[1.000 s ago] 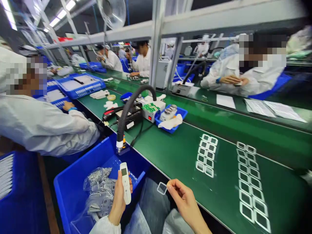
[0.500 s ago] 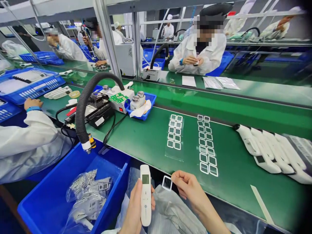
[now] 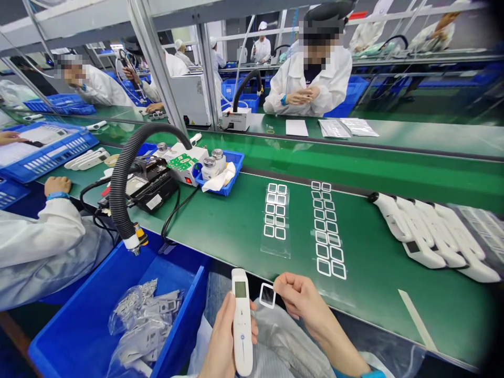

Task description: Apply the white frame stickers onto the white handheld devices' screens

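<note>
My left hand (image 3: pixel 225 331) is wrapped round a white handheld thermometer (image 3: pixel 242 325), held upright with its small grey screen at the top facing me. Between thumb and fingertips, my right hand (image 3: pixel 301 300) pinches a clear screen cover with a white frame (image 3: pixel 268 295) by its right edge. A small gap separates the cover from the thermometer. On the green bench beyond lie two clear sheets of the same white-framed covers, a shorter left sheet (image 3: pixel 274 248) and a longer right sheet (image 3: pixel 328 231).
Several white thermometers (image 3: pixel 425 231) lie in a row on the right. A pale strip (image 3: pixel 417 320) rests near the bench edge. At lower left stands a blue bin (image 3: pixel 51 336) holding bagged parts. A black flexible hose (image 3: pixel 118 184) arches above it. Co-workers sit left and opposite.
The view has shifted slightly, so the bench appears further left. My left hand and the thermometer sit a little closer to the pinched cover. Both holds are unchanged.
</note>
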### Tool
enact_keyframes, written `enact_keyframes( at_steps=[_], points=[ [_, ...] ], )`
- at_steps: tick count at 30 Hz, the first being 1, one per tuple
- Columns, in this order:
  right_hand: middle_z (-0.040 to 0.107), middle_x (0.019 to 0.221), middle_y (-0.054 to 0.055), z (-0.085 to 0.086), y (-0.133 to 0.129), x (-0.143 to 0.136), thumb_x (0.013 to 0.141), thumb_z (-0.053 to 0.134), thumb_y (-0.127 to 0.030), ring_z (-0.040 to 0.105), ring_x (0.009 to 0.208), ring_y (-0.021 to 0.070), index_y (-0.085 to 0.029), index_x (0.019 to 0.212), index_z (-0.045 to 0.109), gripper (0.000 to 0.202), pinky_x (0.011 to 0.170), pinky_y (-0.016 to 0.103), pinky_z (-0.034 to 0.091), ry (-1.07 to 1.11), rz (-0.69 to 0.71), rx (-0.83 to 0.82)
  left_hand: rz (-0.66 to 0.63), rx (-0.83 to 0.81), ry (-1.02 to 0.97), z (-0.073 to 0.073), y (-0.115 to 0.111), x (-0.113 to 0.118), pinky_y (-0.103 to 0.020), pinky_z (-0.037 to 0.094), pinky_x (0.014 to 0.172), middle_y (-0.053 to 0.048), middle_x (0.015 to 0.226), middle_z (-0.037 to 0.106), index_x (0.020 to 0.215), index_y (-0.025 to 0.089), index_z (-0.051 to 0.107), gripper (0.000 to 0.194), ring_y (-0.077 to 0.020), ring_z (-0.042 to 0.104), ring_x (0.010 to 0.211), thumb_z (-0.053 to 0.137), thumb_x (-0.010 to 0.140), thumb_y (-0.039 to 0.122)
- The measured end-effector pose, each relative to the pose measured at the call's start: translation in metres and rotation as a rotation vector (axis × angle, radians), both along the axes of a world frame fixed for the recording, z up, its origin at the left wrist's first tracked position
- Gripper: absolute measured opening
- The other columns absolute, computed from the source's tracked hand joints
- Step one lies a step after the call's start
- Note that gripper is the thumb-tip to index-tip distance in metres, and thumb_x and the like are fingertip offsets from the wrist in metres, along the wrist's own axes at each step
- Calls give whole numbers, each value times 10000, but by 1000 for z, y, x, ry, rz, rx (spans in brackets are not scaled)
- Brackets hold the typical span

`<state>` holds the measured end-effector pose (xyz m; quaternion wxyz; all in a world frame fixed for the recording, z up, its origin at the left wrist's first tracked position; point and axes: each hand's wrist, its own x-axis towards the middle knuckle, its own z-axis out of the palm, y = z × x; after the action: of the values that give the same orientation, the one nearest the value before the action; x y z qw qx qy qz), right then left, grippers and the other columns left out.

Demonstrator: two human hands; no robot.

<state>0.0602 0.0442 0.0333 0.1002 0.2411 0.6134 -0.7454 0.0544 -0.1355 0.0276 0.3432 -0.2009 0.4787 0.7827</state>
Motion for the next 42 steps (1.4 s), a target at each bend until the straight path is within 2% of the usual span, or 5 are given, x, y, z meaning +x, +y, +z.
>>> enact_keyframes(
  at_steps=[17,22,29,36,42],
  points=[
    [516,517,-45,14,-25,-14,903,527,-505,458,490,113,-190,728,539,361,527,243,332,241,238,148,-110,25,-19,-4,4,2,-208,338,428,-32,529,629,865,121,632,595,-109,521,406,580,750,702],
    [508,528,-40,10,-26,-8,975,433,-407,444,499,119,-194,770,581,330,511,244,342,350,269,425,-74,26,-41,-1,6,0,-214,379,432,-21,541,622,863,125,622,595,-116,530,417,633,703,698],
    [598,667,34,-4,-25,12,965,427,-218,540,584,176,-193,1164,666,312,563,298,408,734,350,1140,-51,37,14,-8,6,-2,-205,356,403,-16,498,594,797,145,605,523,-100,487,378,608,745,666],
    [645,1129,101,4,-12,1,968,474,-305,619,1011,223,-234,1230,632,315,866,339,519,550,190,666,-159,-33,55,-1,6,-3,-222,395,425,-45,748,666,905,168,604,548,-101,530,444,620,725,685],
    [683,1012,58,14,-4,-16,933,543,-325,650,864,186,-213,1003,719,220,768,277,522,422,272,461,-447,-134,253,10,10,-10,-204,322,400,11,634,583,868,173,582,514,-73,452,396,629,728,666]
  ],
)
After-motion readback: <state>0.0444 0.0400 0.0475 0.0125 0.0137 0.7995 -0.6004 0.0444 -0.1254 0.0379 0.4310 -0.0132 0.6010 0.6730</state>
